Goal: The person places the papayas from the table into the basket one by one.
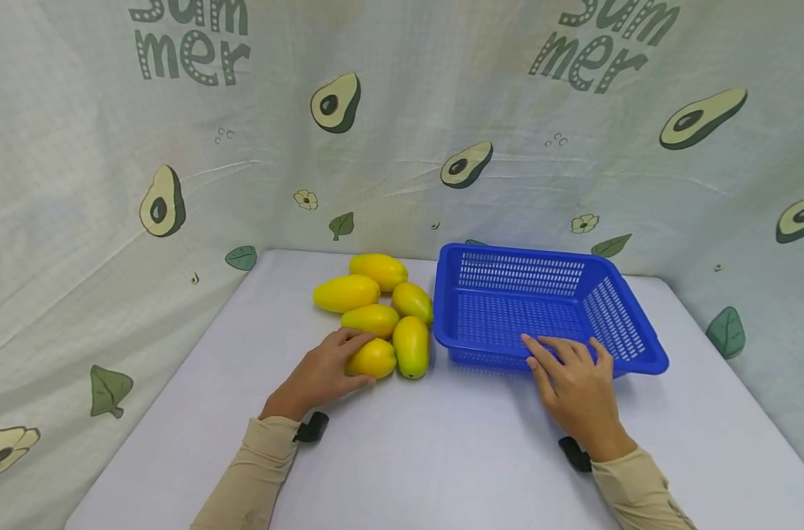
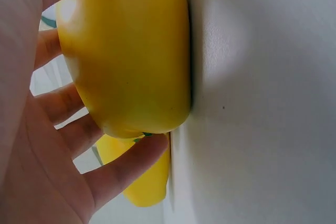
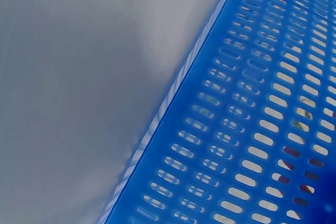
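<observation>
My left hand (image 1: 325,369) grips a yellow mango (image 1: 375,358) at the near end of a cluster, its fingers round the fruit. In the left wrist view this mango (image 2: 131,61) lies on its side at the white table surface, a fingertip by its small green stem spot. Touching or close around it are several more mangoes, among them a green-tipped one (image 1: 411,347) and a long one (image 1: 346,294). My right hand (image 1: 577,390) rests over the near rim of a blue plastic basket (image 1: 541,254), fingers loosely extended. In the right wrist view the basket's slotted wall (image 3: 220,129) fills the right side.
The basket holds no fruit and stands right of the mangoes on the white table (image 1: 435,456). Behind and at both sides hangs a pale cloth (image 1: 402,110) printed with avocados, leaves and flowers. Dark wrist cameras (image 1: 312,427) sit at both cuffs.
</observation>
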A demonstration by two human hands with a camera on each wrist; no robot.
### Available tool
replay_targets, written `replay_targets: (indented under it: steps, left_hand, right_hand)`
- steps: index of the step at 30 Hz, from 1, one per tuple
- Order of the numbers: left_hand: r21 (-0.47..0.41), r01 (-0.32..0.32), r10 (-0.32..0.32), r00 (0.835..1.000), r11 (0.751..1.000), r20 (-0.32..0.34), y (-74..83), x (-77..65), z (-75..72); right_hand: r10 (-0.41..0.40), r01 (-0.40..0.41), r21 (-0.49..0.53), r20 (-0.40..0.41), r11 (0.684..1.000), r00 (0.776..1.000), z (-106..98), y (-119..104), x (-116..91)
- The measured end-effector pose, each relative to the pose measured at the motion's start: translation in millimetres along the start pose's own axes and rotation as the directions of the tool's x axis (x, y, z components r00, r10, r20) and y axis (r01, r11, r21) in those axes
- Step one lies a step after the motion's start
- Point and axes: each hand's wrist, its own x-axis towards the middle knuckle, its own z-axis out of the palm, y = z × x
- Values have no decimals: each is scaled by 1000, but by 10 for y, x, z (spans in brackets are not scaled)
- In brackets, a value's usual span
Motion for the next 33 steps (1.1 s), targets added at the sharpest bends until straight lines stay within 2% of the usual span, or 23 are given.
replay_targets:
  steps: [4, 14, 23, 33]
  left_hand:
    - [-13, 7, -7, 1000, 1000, 2, 9, -8, 4]
    - [10, -14, 14, 1000, 1000, -12, 1, 2, 17]
    - [6, 22, -22, 1000, 1000, 7, 15, -15, 13]
    - [-87, 20, -23, 999, 996, -28, -12, -7, -19]
  right_hand:
    - [4, -4, -7, -6, 1000, 1000, 10, 4, -9]
    - [45, -44, -22, 50, 999, 998, 6, 45, -14]
    - [54, -54, -1, 74, 999, 996, -7, 47, -24]
    - [45, -49, 34, 107, 998, 993, -3, 70, -31]
